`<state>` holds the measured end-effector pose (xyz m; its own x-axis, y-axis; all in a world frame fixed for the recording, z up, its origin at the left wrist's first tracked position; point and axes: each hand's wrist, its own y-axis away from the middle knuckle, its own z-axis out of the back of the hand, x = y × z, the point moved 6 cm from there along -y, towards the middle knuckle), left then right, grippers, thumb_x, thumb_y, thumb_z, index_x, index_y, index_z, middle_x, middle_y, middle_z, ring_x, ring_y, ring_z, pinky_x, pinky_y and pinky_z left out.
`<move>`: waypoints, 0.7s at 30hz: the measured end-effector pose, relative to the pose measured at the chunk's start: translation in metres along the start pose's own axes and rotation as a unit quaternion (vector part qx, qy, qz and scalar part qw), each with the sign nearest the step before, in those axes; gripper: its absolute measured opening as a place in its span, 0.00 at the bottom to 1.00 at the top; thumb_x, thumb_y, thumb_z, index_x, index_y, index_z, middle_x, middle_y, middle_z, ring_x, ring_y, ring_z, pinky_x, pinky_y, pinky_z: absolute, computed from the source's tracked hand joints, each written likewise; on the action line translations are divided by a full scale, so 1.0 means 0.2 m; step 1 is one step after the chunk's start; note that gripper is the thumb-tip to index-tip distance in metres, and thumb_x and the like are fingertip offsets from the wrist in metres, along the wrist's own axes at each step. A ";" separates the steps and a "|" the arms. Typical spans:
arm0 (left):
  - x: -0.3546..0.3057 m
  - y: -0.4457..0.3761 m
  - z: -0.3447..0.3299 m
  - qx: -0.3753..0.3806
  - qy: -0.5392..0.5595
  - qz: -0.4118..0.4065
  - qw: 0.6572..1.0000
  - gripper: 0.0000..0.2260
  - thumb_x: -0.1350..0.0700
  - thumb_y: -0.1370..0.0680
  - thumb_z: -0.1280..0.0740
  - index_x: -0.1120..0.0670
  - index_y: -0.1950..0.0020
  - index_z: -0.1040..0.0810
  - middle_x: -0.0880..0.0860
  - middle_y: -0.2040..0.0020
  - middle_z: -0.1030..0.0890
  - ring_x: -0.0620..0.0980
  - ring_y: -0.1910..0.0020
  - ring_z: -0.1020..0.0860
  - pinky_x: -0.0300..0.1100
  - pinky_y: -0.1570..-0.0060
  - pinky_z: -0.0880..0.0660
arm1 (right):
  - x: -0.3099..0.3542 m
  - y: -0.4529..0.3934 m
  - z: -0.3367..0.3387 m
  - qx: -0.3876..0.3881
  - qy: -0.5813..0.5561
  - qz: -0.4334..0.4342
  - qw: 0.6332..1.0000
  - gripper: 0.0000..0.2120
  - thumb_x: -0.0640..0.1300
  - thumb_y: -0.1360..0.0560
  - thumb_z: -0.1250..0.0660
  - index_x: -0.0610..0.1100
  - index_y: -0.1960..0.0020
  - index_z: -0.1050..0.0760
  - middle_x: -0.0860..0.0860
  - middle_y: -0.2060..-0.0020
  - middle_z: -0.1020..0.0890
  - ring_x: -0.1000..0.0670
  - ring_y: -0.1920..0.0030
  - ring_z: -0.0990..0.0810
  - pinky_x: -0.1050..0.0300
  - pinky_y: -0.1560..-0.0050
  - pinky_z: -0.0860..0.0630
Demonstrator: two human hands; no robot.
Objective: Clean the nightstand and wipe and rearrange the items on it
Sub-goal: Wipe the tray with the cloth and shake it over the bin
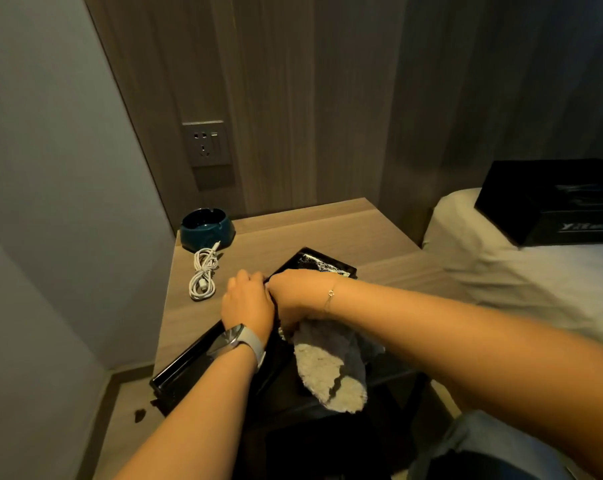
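The nightstand (pixel 310 233), a light wood-grain top set in the corner between a grey wall and a dark panelled headboard wall, is seen from above. A black tray (pixel 189 358) lies diagonally across its front half, the near corner overhanging the front edge and the far corner (pixel 327 265) reaching toward the middle of the top. Both hands are met over the tray's left rim, about midway along it. The left hand (pixel 248 303), with a watch (pixel 237 341) on its wrist, is laid palm-down on the rim, its fingers bent over the edge; it appears to be gripping the rim, though the fingertips are hidden. The right hand (pixel 300 292), a thin bracelet (pixel 330 296) on its wrist, is placed just beside the left, touching it, with fingers curled down around a grey cloth (pixel 331 372). The cloth is bunched under that hand and hangs loosely toward the viewer over the tray's inner surface.

Behind and to the left of the hands, 2 items are left on the bare wood: a coiled white cable (pixel 203 275), near the left hand but apart from it, and a dark teal ashtray (pixel 206 228) at the back-left corner, with the cable's plug end lying against it. A wall socket (pixel 206 143) is mounted above the ashtray. To the right, a white bed (pixel 535 278) is set beside the nightstand, with a black box (pixel 549 199) resting on it.
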<state>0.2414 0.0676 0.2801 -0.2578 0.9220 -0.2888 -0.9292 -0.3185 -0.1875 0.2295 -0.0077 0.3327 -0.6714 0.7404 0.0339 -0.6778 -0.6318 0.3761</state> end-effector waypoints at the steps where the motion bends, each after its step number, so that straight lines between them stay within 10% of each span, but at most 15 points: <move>1: 0.00 0.01 0.00 -0.007 0.007 0.005 1.000 0.10 0.56 0.19 0.43 0.55 0.41 0.25 0.57 0.43 0.27 0.57 0.42 0.30 0.48 0.52 0.30 | -0.02 -0.01 0.00 0.023 0.021 -0.010 0.999 0.19 0.44 0.26 0.30 0.39 0.38 0.28 0.47 0.53 0.23 0.46 0.58 0.24 0.55 0.55 0.29; 5: -0.01 0.02 0.00 -0.018 0.016 0.008 1.000 0.12 0.52 0.18 0.43 0.54 0.40 0.25 0.55 0.44 0.26 0.55 0.43 0.28 0.47 0.51 0.29 | -0.32 -0.07 0.02 -0.006 0.032 -0.122 0.992 0.15 0.41 0.24 0.36 0.38 0.39 0.25 0.42 0.42 0.22 0.41 0.42 0.23 0.51 0.48 0.27; 14: -0.02 0.03 -0.01 -0.023 0.002 0.000 1.000 0.12 0.52 0.18 0.44 0.55 0.41 0.26 0.55 0.43 0.26 0.55 0.42 0.28 0.47 0.51 0.29 | -0.39 0.07 0.16 -0.143 -0.006 -0.128 0.981 0.11 0.43 0.32 0.26 0.39 0.52 0.22 0.45 0.63 0.25 0.44 0.62 0.26 0.56 0.63 0.31; 21: -0.02 0.02 -0.01 -0.013 0.005 0.003 1.000 0.12 0.51 0.18 0.44 0.55 0.40 0.26 0.56 0.43 0.26 0.56 0.42 0.28 0.48 0.50 0.28 | -0.20 0.02 -0.05 -0.072 -0.059 -0.067 0.993 0.03 0.37 0.29 0.32 0.39 0.56 0.25 0.47 0.65 0.26 0.47 0.63 0.26 0.56 0.66 0.30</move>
<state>0.2398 0.0620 0.2784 -0.2614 0.9177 -0.2990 -0.9204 -0.3303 -0.2092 0.2508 -0.0428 0.3243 -0.5386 0.8361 0.1037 -0.8001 -0.5462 0.2482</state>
